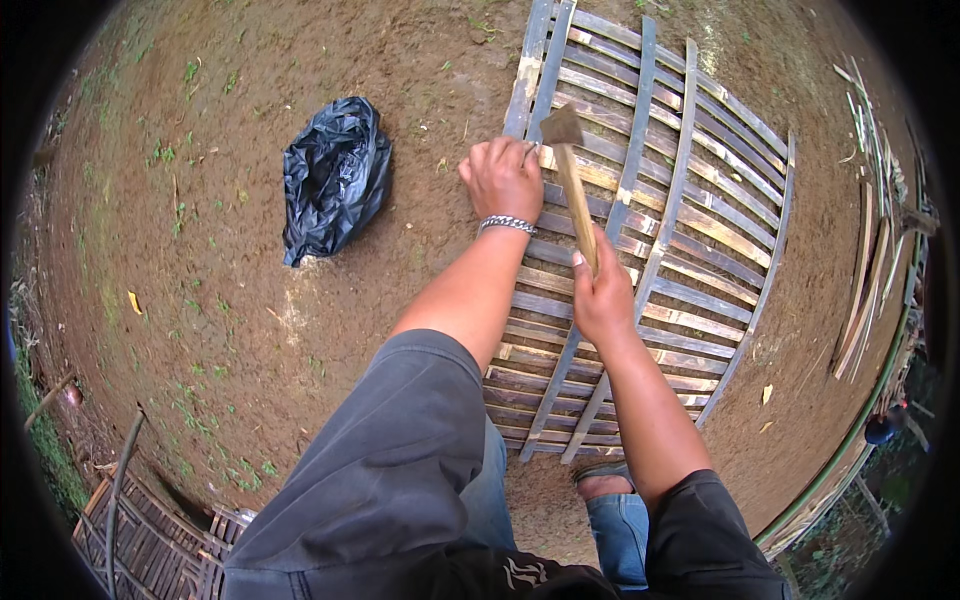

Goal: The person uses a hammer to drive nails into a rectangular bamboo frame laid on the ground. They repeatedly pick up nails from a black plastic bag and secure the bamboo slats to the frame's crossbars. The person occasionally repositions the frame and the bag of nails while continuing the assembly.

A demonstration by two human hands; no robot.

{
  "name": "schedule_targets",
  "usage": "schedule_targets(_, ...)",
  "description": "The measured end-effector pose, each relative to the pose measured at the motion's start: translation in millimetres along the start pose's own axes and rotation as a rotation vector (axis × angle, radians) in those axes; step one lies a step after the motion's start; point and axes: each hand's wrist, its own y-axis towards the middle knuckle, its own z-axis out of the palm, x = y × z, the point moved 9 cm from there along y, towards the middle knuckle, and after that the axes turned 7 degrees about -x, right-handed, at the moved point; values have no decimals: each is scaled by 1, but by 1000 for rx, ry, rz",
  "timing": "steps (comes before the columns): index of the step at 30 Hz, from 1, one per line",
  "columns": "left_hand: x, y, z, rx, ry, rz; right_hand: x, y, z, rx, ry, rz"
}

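Observation:
A slatted bamboo panel lies flat on the ground in front of me, with long strips running across its many slats. My left hand is closed at the panel's left edge, where a slat end meets a long strip; whatever the fingers pinch is hidden. In my right hand is the wooden handle of a hatchet. Its dark, rusty head points away from me and hovers over the slats, just right of my left fingers.
A crumpled black plastic bag sits open on the bare soil to the left. Loose bamboo strips lie at the far right. A bamboo platform stands at the lower left. My foot is beside the panel's near edge.

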Motion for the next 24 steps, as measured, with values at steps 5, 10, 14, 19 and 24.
schedule_targets(5,0,-4,-2,29,-2,-28,12,-4,-9,-118,85,-96)
schedule_targets(10,-1,0,-1,11,-6,-5,3,4,-3,-46,-18,-6)
schedule_targets(14,2,3,-3,19,-11,-15,19,3,-15,-205,91,-172)
schedule_targets(19,-1,1,0,1,-15,-4,2,6,-1,-38,-50,-39)
schedule_targets(24,0,3,-2,24,-16,-18,24,2,-21,-235,106,-215)
